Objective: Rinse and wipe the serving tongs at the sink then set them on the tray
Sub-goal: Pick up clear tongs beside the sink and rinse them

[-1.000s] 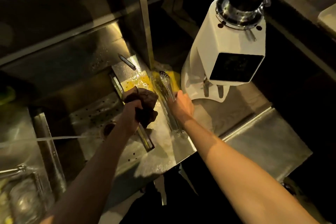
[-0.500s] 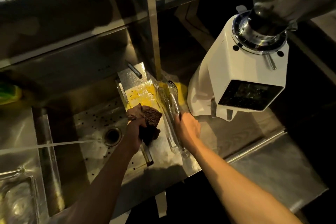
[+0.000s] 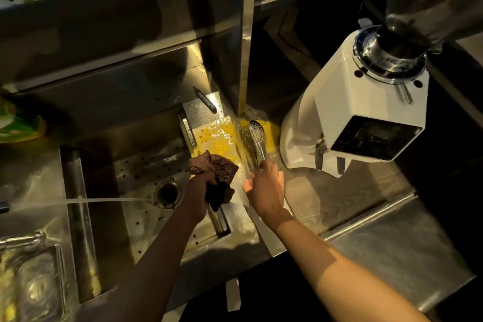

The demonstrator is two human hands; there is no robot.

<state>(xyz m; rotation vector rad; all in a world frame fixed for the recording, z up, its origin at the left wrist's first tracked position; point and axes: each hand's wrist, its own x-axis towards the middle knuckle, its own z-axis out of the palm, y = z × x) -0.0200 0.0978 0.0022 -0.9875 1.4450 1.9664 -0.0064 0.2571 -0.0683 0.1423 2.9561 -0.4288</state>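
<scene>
Tongs [image 3: 257, 136], lying between sink [image 3: 75, 191] and grinder [image 3: 352, 112], are being gripped nearer the handle end than a second ago by curled fingers of the right hand [image 3: 266, 188], likely for rinsing, while a cloth [image 3: 217, 167] is being clenched in the left hand [image 3: 201, 188].

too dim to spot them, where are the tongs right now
In the head view the tongs lie right of the sink, between the yellow patch and the white grinder, their near end in the right hand.
</scene>
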